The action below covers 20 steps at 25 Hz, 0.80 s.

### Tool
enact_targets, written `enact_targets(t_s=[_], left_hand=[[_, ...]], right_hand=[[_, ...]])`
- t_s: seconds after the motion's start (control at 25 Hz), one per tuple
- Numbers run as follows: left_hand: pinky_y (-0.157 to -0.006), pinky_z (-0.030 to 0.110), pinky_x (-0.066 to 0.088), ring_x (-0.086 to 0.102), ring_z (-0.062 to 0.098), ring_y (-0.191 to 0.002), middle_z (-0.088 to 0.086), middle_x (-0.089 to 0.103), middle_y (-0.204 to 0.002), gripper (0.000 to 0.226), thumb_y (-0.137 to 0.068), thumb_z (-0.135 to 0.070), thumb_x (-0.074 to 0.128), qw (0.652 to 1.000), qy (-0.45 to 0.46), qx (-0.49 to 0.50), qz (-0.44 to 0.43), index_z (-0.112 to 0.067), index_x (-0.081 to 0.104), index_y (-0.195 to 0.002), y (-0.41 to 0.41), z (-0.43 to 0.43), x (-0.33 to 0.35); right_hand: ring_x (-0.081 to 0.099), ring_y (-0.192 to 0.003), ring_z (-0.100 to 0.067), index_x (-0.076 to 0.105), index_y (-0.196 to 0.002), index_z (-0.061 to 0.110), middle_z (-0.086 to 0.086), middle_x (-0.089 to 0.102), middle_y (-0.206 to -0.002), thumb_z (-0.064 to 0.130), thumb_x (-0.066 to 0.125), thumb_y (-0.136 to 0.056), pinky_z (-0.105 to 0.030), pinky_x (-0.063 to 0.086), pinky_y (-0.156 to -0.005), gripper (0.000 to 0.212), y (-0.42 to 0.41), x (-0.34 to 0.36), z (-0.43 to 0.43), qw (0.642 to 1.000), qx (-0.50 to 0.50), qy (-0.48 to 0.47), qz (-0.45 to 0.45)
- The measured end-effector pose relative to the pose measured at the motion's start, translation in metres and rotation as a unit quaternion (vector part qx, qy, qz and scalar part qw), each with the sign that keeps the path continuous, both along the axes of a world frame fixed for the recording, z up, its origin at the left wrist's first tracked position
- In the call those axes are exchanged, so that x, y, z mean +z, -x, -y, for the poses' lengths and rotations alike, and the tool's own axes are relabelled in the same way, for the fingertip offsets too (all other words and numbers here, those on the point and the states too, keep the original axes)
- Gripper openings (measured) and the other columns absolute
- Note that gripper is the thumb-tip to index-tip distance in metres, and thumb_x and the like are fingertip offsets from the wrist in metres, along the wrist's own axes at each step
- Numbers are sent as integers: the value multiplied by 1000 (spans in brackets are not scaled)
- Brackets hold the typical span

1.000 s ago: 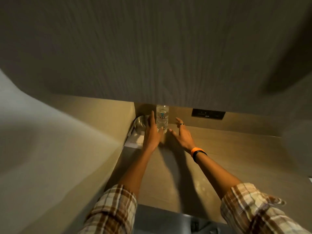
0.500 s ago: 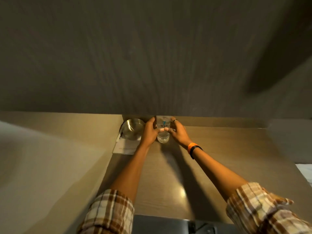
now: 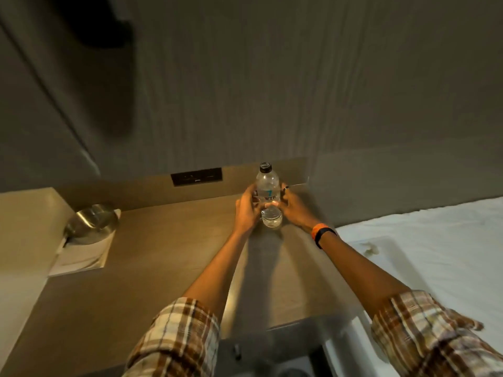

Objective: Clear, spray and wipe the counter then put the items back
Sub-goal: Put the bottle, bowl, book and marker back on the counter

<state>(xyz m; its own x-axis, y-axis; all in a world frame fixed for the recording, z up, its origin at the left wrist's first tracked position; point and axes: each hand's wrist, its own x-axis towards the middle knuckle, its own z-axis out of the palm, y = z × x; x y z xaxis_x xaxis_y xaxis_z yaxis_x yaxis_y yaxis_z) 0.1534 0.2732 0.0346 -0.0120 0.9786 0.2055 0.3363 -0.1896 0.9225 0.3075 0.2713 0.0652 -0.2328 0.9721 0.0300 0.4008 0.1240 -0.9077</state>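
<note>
The clear plastic water bottle with a black cap (image 3: 268, 197) is no longer found beside the round steel bowl (image 3: 92, 223) in the left back corner of the brown worktop (image 3: 168, 254). It is now held well apart from the bowl, towards the right end, close to the back wall. The black socket panel (image 3: 196, 176), seen to the bottle's right a second ago, now lies to its left. The left hand (image 3: 246, 213), then laid against the bottle's side, is now curled round it. The right hand (image 3: 295, 210), then spread open just beside it, is wrapped round the other side. A bed with a white sheet (image 3: 435, 240) is now brought into view at the right.
</note>
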Motion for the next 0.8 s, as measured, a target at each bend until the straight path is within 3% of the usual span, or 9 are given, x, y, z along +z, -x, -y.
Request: enact_targets(t_s=[0.2, 0.44, 0.6, 0.8], left_hand=[[-81, 15, 56, 63, 8, -95, 1, 64, -109, 47, -83, -5, 77, 1000, -11, -9, -21, -4, 55, -125, -52, -24, 3], [-74, 8, 51, 60, 17, -105, 9, 61, -119, 55, -87, 4, 69, 999, -5, -5, -38, -2, 46, -136, -86, -60, 3], [-93, 30, 50, 62, 26, -110, 13, 64, -124, 61, -89, 1, 67, 996, 18, 26, -82, -7, 42, -144, -94, -70, 3], [-95, 43, 54, 61, 32, -118, 18, 61, -128, 64, -87, -2, 70, 993, 26, 10, -113, -4, 39, -143, -90, -62, 1]], right_hand=[[61, -113, -23, 42, -141, 9, -13, 63, -127, 7, 58, -98, -42, 50, -102, 46, -48, -16, -27, 998, -47, -20, 22], [61, -117, -23, 36, -144, 14, -13, 62, -129, 4, 58, -97, -30, 48, -95, 53, -73, -31, -63, 996, -78, -51, 10], [53, -113, -13, 26, -152, 20, -1, 57, -124, 3, 54, -98, -28, 43, -96, 63, -79, -30, -71, 997, -62, -38, 9], [58, -115, -19, 41, -144, 14, -10, 61, -129, 3, 54, -97, -32, 48, -99, 50, -76, -34, -65, 993, -101, -62, 21]])
